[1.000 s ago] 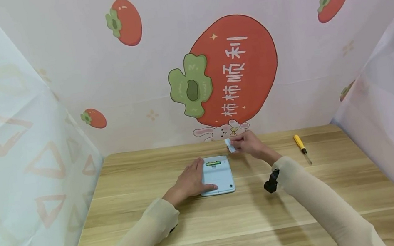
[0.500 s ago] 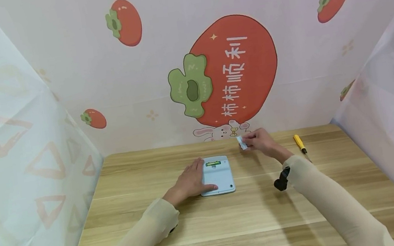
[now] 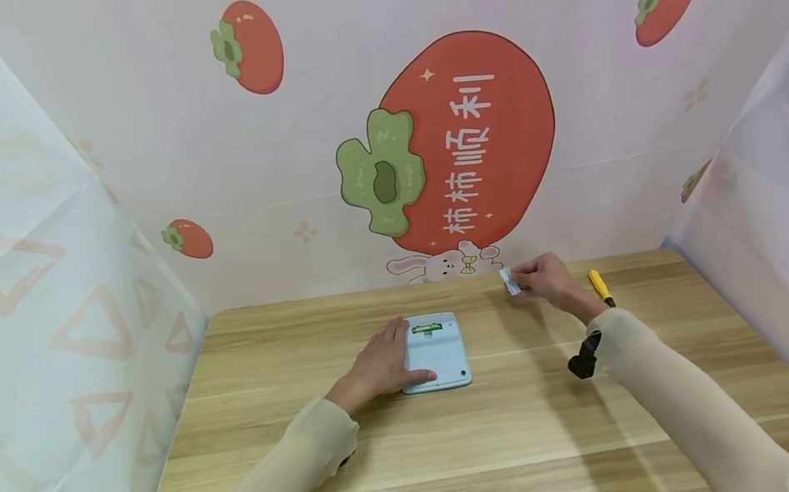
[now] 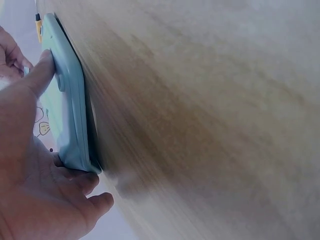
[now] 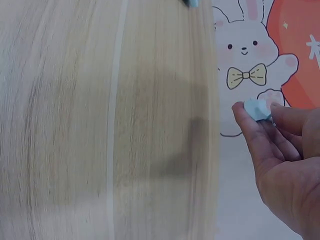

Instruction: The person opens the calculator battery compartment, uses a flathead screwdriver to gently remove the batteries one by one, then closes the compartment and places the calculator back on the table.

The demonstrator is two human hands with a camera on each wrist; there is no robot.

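Observation:
A pale blue calculator (image 3: 436, 358) lies face down on the table, its battery slot uncovered with a green and yellow battery (image 3: 426, 328) showing. My left hand (image 3: 375, 362) holds it by the left side; in the left wrist view the thumb (image 4: 42, 72) lies on its back and the other fingers are at its edge. To the right of it, above the table's far side, my right hand (image 3: 547, 281) pinches a small pale blue battery cover (image 3: 510, 281). In the right wrist view this cover sits between thumb and fingertips, partly hidden by them.
A yellow-handled screwdriver (image 3: 600, 287) lies right of my right hand, its shaft hidden behind the right wrist and sleeve. Printed cloth walls (image 3: 317, 122) stand at the back and both sides of the wooden table (image 3: 426, 468).
My right hand has moved to the right with the battery cover, away from the calculator, and its wrist now covers the screwdriver's shaft. The left hand and calculator have stayed still.

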